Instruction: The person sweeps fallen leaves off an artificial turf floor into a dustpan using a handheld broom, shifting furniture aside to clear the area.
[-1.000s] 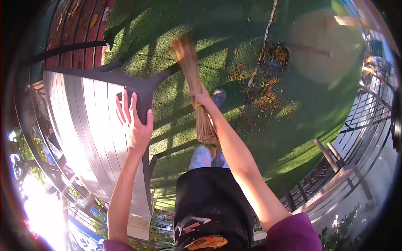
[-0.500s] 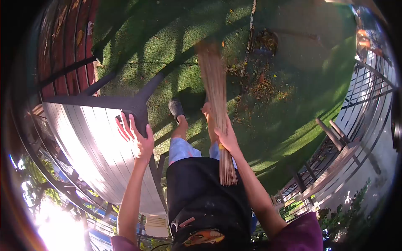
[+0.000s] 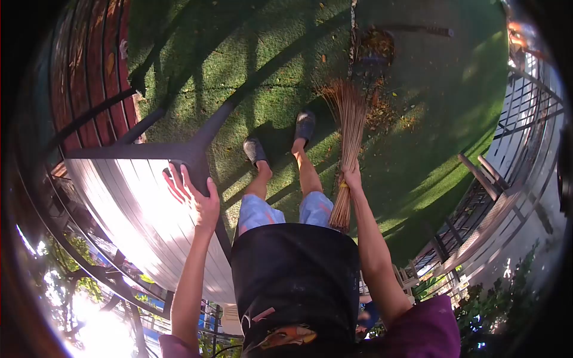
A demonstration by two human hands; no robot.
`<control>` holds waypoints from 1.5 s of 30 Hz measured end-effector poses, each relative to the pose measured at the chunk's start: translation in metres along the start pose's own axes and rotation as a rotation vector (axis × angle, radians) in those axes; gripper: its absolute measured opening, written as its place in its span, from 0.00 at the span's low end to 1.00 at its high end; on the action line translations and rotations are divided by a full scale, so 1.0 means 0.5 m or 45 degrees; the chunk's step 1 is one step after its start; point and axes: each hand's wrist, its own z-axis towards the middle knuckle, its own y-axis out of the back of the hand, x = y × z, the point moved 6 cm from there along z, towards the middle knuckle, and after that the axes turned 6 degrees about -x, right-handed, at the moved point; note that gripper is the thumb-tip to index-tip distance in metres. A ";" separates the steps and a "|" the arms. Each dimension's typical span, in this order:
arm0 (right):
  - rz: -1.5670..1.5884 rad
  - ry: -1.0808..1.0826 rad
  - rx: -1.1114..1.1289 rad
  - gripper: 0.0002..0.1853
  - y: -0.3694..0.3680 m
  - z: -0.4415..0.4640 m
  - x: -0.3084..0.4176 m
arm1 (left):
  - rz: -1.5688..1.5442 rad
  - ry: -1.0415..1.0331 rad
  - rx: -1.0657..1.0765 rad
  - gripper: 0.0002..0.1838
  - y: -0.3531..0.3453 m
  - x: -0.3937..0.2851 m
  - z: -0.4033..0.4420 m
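My right hand (image 3: 352, 179) is wrapped around a stick broom (image 3: 350, 128), gripping it near its yellow band. The broom's spread bristle tips reach forward to scattered dry leaves (image 3: 382, 113) on the green turf (image 3: 286, 51). With fingers spread, my left hand (image 3: 200, 200) rests on the dark corner of a slatted table (image 3: 134, 209) at the left. Ahead, a dustpan (image 3: 376, 48) filled with leaves lies on the turf, its long handle stretching right.
My feet in dark clogs (image 3: 253, 150) stand on the turf behind the leaves. Dark red slats (image 3: 98, 65) rise at the far left. A wooden bench (image 3: 483, 224) and a railing (image 3: 531, 119) stand at the right.
The broom and my right hand have moved to the right, so the bristles now reach the leaf pile. My left hand stays on the table corner. The dustpan's handle shows more clearly.
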 end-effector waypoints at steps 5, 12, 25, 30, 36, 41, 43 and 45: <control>-0.103 0.072 0.061 0.40 -0.057 -0.250 0.122 | 0.018 -0.007 -0.001 0.41 -0.005 -0.001 0.000; 0.247 0.086 0.656 0.36 -0.300 -0.166 0.197 | 0.070 -0.069 -0.051 0.41 -0.006 -0.011 -0.001; 0.034 -0.127 0.144 0.39 0.079 -0.176 0.059 | 0.074 -0.064 -0.092 0.40 -0.003 -0.019 0.002; 0.032 -0.072 0.436 0.41 -0.048 -0.304 0.149 | 0.076 -0.061 -0.085 0.40 -0.007 -0.017 -0.001; 0.202 -0.232 0.681 0.40 -0.126 -0.102 0.105 | 0.062 -0.063 -0.104 0.40 -0.009 -0.019 -0.003; 0.060 -0.239 0.211 0.39 0.160 0.021 0.030 | 0.066 -0.067 -0.107 0.40 -0.004 -0.023 -0.001; 0.033 -0.194 0.172 0.37 0.253 0.039 0.013 | 0.069 -0.067 -0.109 0.40 -0.002 -0.030 0.001; -0.112 -0.124 0.098 0.37 0.294 0.018 0.029 | 0.072 -0.068 -0.117 0.40 -0.004 -0.027 -0.001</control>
